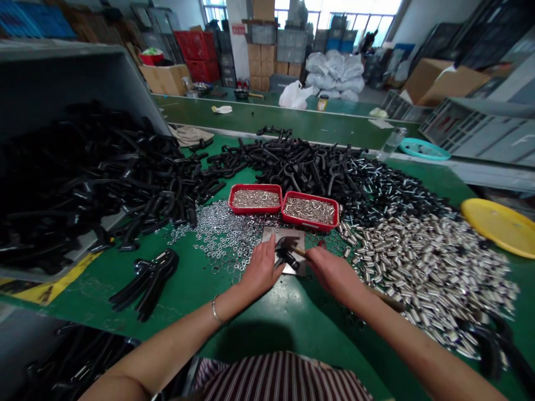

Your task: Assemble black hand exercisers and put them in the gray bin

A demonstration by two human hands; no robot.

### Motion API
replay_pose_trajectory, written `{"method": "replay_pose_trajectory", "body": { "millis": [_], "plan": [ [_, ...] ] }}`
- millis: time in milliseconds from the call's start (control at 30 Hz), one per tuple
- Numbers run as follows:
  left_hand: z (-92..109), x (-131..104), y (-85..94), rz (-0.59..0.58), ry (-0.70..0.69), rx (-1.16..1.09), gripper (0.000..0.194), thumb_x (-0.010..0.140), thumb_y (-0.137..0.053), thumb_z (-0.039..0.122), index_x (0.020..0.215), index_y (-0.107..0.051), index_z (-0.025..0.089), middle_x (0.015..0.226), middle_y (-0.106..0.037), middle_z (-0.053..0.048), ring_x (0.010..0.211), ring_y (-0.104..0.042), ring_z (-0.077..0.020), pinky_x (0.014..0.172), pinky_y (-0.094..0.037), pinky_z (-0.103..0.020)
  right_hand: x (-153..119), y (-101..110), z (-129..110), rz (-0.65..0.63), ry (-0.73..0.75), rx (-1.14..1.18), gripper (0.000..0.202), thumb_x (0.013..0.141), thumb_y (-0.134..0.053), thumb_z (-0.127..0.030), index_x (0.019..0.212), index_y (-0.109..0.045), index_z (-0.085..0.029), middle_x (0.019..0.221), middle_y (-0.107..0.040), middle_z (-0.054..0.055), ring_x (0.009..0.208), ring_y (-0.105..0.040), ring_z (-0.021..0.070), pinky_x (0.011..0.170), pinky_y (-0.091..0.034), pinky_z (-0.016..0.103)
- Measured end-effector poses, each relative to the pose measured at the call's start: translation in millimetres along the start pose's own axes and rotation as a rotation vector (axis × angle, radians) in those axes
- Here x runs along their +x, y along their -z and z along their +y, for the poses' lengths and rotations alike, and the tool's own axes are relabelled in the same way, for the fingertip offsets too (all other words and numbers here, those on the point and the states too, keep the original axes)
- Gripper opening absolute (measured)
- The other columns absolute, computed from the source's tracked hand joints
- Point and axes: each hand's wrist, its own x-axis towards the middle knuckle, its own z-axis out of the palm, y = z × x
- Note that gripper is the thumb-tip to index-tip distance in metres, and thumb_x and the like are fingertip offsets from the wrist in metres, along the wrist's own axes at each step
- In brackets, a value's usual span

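My left hand [261, 264] steadies a small black part with a metal end [292, 262] on a square steel plate [300, 238], thumb and forefinger on either side of it. My right hand [334, 274] is wrapped round the wooden handle of a hammer [288, 243], its dark head just above the plate and partly covering the black part. Beyond the plate stand two red trays, one with tiny rings [256, 209] and the other with small metal pins [310, 224]. Small metal rings [228, 234] lie loose to the left of the plate.
Silvery metal sleeves [430, 267] are heaped at the right, with black-headed screws [384, 184] behind them. Black handles [309, 161] pile up at the back and fill a tipped grey bin [137, 83] at the left. A black handle assembly [150, 281] lies front left. A yellow lid [501, 225] sits far right.
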Motion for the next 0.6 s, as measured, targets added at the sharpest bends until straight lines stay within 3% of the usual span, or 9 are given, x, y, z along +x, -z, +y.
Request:
{"method": "replay_pose_trajectory", "body": {
  "millis": [67,100,267,333,400,467,533,600],
  "plan": [
    [0,0,-1.4,-0.006,0.001,-0.006,0.088,0.088,-0.061,0.029,0.156,-0.009,0.012,0.131,-0.054,-0.021,0.122,-0.051,-0.0354,0.105,-0.040,-0.055,3,-3,1,-0.102,0.004,0.014,0.011,0.096,-0.045,-0.028,0.093,-0.054,-0.024,0.090,-0.067,0.006,0.078,-0.063,0.0212,0.067,-0.046,0.031],
    [0,1,-1.1,-0.013,0.004,-0.007,0.087,0.087,-0.062,0.029,0.156,-0.010,0.011,0.130,-0.055,-0.022,0.121,-0.052,-0.0355,0.105,-0.040,-0.055,3,-5,5,-0.091,-0.030,0.058,0.008,0.095,-0.048,-0.029,0.092,-0.053,-0.024,0.087,-0.067,0.004,0.075,-0.063,0.0204,0.065,-0.046,0.030],
    [-2,10,10.0,-0.051,0.081,-0.128,0.083,0.080,-0.069,0.030,0.150,-0.029,0.009,0.126,-0.061,-0.021,0.119,-0.055,-0.0359,0.105,-0.040,-0.054,-10,4,48,0.116,-0.375,0.417,0.024,0.093,-0.052,-0.045,0.104,-0.050,-0.024,0.076,-0.066,0.001,0.060,-0.063,0.0197,0.052,-0.046,0.029],
    [-6,19,18.5,-0.122,0.169,-0.342,0.074,0.083,-0.066,0.033,0.147,-0.035,0.013,0.116,-0.067,-0.017,0.107,-0.064,-0.0303,0.098,-0.048,-0.048,-17,18,73,0.197,-0.440,0.305,0.027,0.092,-0.050,-0.048,0.102,-0.053,-0.022,0.076,-0.067,0.003,0.062,-0.064,0.0222,0.055,-0.048,0.033],
    [-12,29,27.2,-0.167,0.253,-0.518,0.063,0.088,-0.061,0.037,0.144,-0.039,0.015,0.110,-0.070,-0.013,0.097,-0.068,-0.0254,0.090,-0.053,-0.042,-23,35,92,0.281,-0.379,-0.003,0.029,0.092,-0.050,-0.047,0.099,-0.059,-0.021,0.087,-0.070,0.010,0.078,-0.066,0.0271,0.069,-0.051,0.040],
    [-20,38,33.2,-0.111,0.272,-0.483,0.058,0.088,-0.062,0.036,0.140,-0.045,0.016,0.117,-0.067,-0.014,0.105,-0.065,-0.0264,0.094,-0.051,-0.043,-25,45,97,0.331,-0.281,-0.279,0.030,0.094,-0.047,-0.044,0.099,-0.062,-0.019,0.100,-0.070,0.015,0.095,-0.064,0.0308,0.084,-0.048,0.046],
    [-27,42,34.6,-0.047,0.221,-0.321,0.049,0.085,-0.064,0.031,0.131,-0.053,0.016,0.124,-0.063,-0.014,0.116,-0.059,-0.0287,0.102,-0.045,-0.045,-22,42,88,0.261,-0.255,-0.367,0.030,0.098,-0.042,-0.041,0.100,-0.063,-0.019,0.101,-0.071,0.015,0.097,-0.065,0.0293,0.085,-0.047,0.042],
    [-28,40,31.2,-0.087,0.144,-0.221,0.034,0.088,-0.061,0.029,0.120,-0.060,0.017,0.120,-0.064,-0.013,0.115,-0.057,-0.0283,0.103,-0.043,-0.045,-15,24,69,0.042,-0.324,-0.364,0.033,0.101,-0.039,-0.042,0.096,-0.063,-0.020,0.092,-0.073,0.013,0.085,-0.069,0.0264,0.074,-0.049,0.036]
  ]
}}
